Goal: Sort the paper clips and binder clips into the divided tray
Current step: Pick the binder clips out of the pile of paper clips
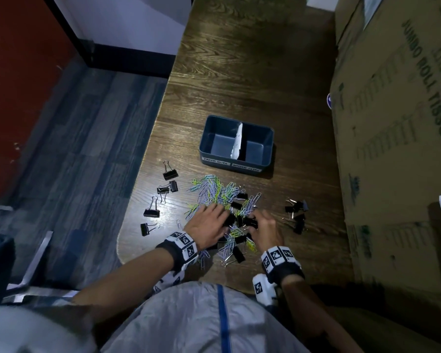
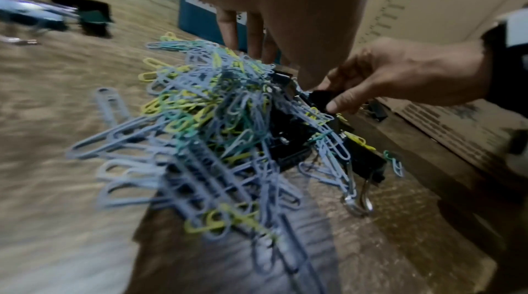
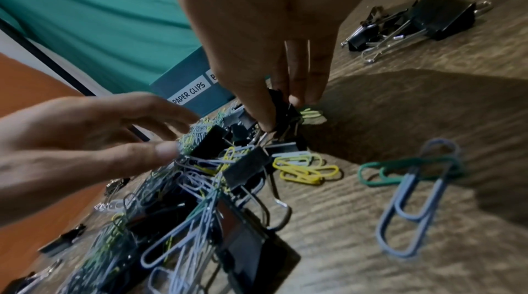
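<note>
- Step: culling binder clips; my right hand (image 3: pixel 274 86) pinches one binder clip (image 3: pixel 281 104) atop the mixed pile (image 1: pixel 222 200).
- My left hand (image 1: pixel 205 224): fingers loose, spread on the pile, holding nothing.
- Divided tray (image 1: pixel 239 168): beyond the pile, both compartments bare.
- Next, I judge: lift it free of snagged paper clips (image 2: pixel 200 107), carry to the right, binder-labelled compartment.

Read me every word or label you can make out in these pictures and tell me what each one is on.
"PAPER CLIPS": white label on the left half of the divided tray's front wall.
"BINDER CLIPS": right label, faint in the head view; the right hand covers all but its first letter in the right wrist view.
"JUMBO ROLL TISSUE": green print on the cardboard box.
Other box print is too blurred to read.
Wristband markers are patterns, not text.
</note>
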`<action>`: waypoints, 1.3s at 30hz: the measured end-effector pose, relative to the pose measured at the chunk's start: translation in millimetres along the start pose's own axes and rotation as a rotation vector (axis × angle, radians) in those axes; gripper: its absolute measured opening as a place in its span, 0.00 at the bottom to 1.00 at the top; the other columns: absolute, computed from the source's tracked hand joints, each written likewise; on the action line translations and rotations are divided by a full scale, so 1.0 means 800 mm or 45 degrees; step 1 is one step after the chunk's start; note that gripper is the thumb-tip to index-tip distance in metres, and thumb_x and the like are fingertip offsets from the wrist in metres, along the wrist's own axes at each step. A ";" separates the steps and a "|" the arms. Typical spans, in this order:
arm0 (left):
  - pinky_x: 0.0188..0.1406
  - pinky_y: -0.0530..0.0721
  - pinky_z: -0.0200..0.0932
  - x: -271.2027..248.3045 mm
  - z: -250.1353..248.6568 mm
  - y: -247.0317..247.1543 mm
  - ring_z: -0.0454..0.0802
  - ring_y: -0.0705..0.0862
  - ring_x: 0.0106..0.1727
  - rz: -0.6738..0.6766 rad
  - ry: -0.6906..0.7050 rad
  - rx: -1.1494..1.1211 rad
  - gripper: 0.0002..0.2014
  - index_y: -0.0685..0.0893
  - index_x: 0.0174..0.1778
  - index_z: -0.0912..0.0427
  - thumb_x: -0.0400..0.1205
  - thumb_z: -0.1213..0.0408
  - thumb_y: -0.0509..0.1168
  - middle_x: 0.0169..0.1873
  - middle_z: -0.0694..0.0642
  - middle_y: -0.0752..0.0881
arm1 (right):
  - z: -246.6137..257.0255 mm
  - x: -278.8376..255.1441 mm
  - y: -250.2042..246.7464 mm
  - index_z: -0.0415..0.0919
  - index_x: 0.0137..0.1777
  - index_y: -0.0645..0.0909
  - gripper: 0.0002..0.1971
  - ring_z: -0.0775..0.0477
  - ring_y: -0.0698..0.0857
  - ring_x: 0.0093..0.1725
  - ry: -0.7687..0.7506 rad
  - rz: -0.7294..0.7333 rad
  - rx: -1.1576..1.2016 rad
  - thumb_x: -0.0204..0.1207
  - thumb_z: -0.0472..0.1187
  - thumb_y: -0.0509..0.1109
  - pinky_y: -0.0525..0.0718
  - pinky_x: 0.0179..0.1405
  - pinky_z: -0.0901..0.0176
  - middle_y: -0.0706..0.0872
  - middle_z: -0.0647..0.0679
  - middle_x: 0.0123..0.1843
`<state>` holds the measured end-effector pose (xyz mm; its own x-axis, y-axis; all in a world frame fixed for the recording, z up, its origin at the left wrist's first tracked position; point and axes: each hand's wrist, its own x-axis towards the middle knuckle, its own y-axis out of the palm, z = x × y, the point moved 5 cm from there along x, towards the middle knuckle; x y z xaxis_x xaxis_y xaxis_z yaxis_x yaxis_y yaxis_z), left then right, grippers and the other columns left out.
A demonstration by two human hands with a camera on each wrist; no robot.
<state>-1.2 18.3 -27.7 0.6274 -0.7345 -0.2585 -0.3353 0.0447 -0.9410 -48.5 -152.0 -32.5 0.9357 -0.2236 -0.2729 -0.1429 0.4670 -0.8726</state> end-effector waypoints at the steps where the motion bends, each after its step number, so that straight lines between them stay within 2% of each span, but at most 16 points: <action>1: 0.67 0.74 0.54 0.006 -0.008 0.001 0.54 0.71 0.66 0.016 0.015 -0.005 0.28 0.67 0.75 0.58 0.83 0.45 0.55 0.69 0.59 0.74 | 0.001 -0.001 -0.003 0.50 0.57 0.82 0.18 0.48 0.85 0.56 -0.005 -0.012 0.012 0.70 0.36 0.80 0.88 0.51 0.51 0.85 0.52 0.60; 6: 0.67 0.72 0.53 0.033 -0.024 -0.005 0.57 0.73 0.68 0.044 -0.119 -0.034 0.24 0.72 0.72 0.58 0.82 0.52 0.65 0.67 0.59 0.77 | -0.001 -0.005 -0.019 0.47 0.53 0.88 0.10 0.51 0.87 0.46 0.019 -0.132 0.179 0.74 0.35 0.78 0.89 0.44 0.53 0.89 0.51 0.52; 9: 0.66 0.76 0.54 0.044 -0.025 -0.006 0.58 0.75 0.66 0.101 -0.178 -0.093 0.24 0.74 0.70 0.56 0.79 0.56 0.69 0.64 0.58 0.80 | -0.008 -0.005 -0.040 0.40 0.48 0.89 0.07 0.51 0.84 0.40 0.090 -0.247 0.302 0.72 0.34 0.80 0.82 0.37 0.65 0.87 0.47 0.45; 11: 0.63 0.79 0.53 0.049 -0.025 -0.008 0.58 0.76 0.64 0.133 -0.207 -0.164 0.24 0.73 0.68 0.58 0.78 0.59 0.70 0.62 0.59 0.81 | -0.019 -0.003 -0.054 0.36 0.46 0.89 0.05 0.50 0.83 0.41 0.168 -0.311 0.398 0.71 0.33 0.80 0.74 0.38 0.74 0.84 0.46 0.45; 13: 0.63 0.80 0.51 0.051 -0.026 -0.012 0.59 0.77 0.64 0.104 -0.219 -0.217 0.26 0.71 0.69 0.59 0.77 0.60 0.71 0.62 0.60 0.80 | -0.035 -0.001 -0.063 0.39 0.44 0.88 0.04 0.50 0.84 0.42 0.289 -0.322 0.487 0.72 0.35 0.80 0.77 0.39 0.69 0.85 0.48 0.45; 16: 0.59 0.82 0.48 0.049 -0.025 -0.017 0.58 0.79 0.63 0.030 -0.219 -0.292 0.30 0.67 0.72 0.57 0.77 0.59 0.72 0.62 0.59 0.80 | -0.063 0.002 -0.070 0.47 0.40 0.84 0.07 0.49 0.87 0.42 0.514 -0.336 0.584 0.73 0.38 0.79 0.87 0.45 0.52 0.87 0.51 0.39; 18: 0.54 0.84 0.45 0.044 -0.020 -0.024 0.55 0.81 0.59 -0.043 -0.156 -0.352 0.27 0.69 0.70 0.55 0.77 0.61 0.72 0.58 0.56 0.81 | -0.075 0.002 -0.075 0.48 0.40 0.83 0.07 0.47 0.88 0.41 0.559 -0.392 0.584 0.72 0.37 0.78 0.87 0.46 0.52 0.87 0.51 0.37; 21: 0.41 0.88 0.44 0.032 -0.008 -0.035 0.49 0.84 0.45 -0.068 -0.065 -0.597 0.16 0.71 0.59 0.48 0.79 0.61 0.69 0.48 0.50 0.81 | -0.085 0.002 -0.078 0.45 0.48 0.87 0.07 0.45 0.88 0.42 0.563 -0.412 0.575 0.72 0.35 0.77 0.87 0.46 0.50 0.88 0.49 0.39; 24: 0.35 0.88 0.40 0.018 0.014 -0.045 0.44 0.85 0.37 -0.081 -0.133 -0.720 0.10 0.74 0.57 0.48 0.82 0.57 0.65 0.43 0.48 0.84 | -0.092 0.004 -0.079 0.46 0.52 0.87 0.10 0.44 0.88 0.43 0.608 -0.404 0.580 0.73 0.32 0.76 0.88 0.50 0.43 0.88 0.47 0.41; 26: 0.37 0.88 0.38 0.008 0.031 -0.055 0.41 0.86 0.38 -0.139 -0.157 -0.772 0.08 0.79 0.56 0.50 0.82 0.57 0.65 0.43 0.46 0.86 | -0.094 0.006 -0.079 0.44 0.53 0.87 0.10 0.42 0.88 0.46 0.634 -0.386 0.584 0.74 0.31 0.75 0.88 0.52 0.45 0.88 0.44 0.43; 29: 0.41 0.85 0.36 -0.010 0.067 -0.070 0.41 0.84 0.42 -0.235 -0.217 -0.703 0.05 0.82 0.52 0.53 0.83 0.60 0.65 0.45 0.45 0.85 | -0.097 0.010 -0.075 0.43 0.53 0.89 0.09 0.39 0.86 0.58 0.642 -0.235 0.458 0.75 0.33 0.74 0.80 0.57 0.53 0.90 0.42 0.54; 31: 0.36 0.76 0.31 -0.024 0.107 -0.073 0.42 0.81 0.39 -0.283 -0.363 -0.625 0.04 0.83 0.50 0.55 0.82 0.61 0.67 0.42 0.47 0.85 | -0.100 0.012 -0.070 0.43 0.52 0.90 0.08 0.38 0.85 0.61 0.611 -0.141 0.374 0.75 0.33 0.75 0.77 0.57 0.56 0.90 0.42 0.58; 32: 0.34 0.74 0.33 -0.032 0.132 -0.070 0.45 0.81 0.38 -0.286 -0.475 -0.595 0.05 0.84 0.50 0.56 0.81 0.60 0.69 0.41 0.49 0.86 | -0.102 0.013 -0.067 0.43 0.51 0.90 0.08 0.38 0.86 0.60 0.592 -0.126 0.361 0.75 0.32 0.75 0.77 0.56 0.58 0.91 0.42 0.57; 35: 0.38 0.77 0.44 -0.054 0.195 -0.052 0.57 0.85 0.43 -0.165 -0.814 -0.581 0.10 0.84 0.50 0.54 0.78 0.54 0.73 0.42 0.59 0.88 | -0.101 0.011 -0.067 0.42 0.49 0.89 0.09 0.40 0.87 0.57 0.587 -0.177 0.384 0.74 0.28 0.74 0.76 0.52 0.62 0.90 0.41 0.57; 37: 0.41 0.78 0.45 -0.062 0.212 -0.042 0.59 0.85 0.47 -0.096 -0.862 -0.600 0.10 0.84 0.50 0.55 0.77 0.56 0.73 0.43 0.61 0.88 | -0.093 0.006 -0.073 0.41 0.49 0.89 0.09 0.38 0.83 0.62 0.612 -0.306 0.299 0.75 0.28 0.74 0.77 0.57 0.57 0.86 0.40 0.61; 39: 0.42 0.77 0.45 -0.067 0.218 -0.037 0.59 0.85 0.48 -0.112 -0.840 -0.607 0.09 0.84 0.51 0.58 0.77 0.62 0.74 0.44 0.62 0.89 | -0.079 0.002 -0.078 0.40 0.47 0.88 0.07 0.37 0.80 0.63 0.555 -0.424 0.226 0.74 0.29 0.75 0.77 0.60 0.50 0.84 0.39 0.60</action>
<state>97.8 174.3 -24.4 0.9002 -0.1659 -0.4028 -0.4348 -0.3964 -0.8086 -58.1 -235.4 -4.3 0.6964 -0.6973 -0.1696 0.2279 0.4390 -0.8691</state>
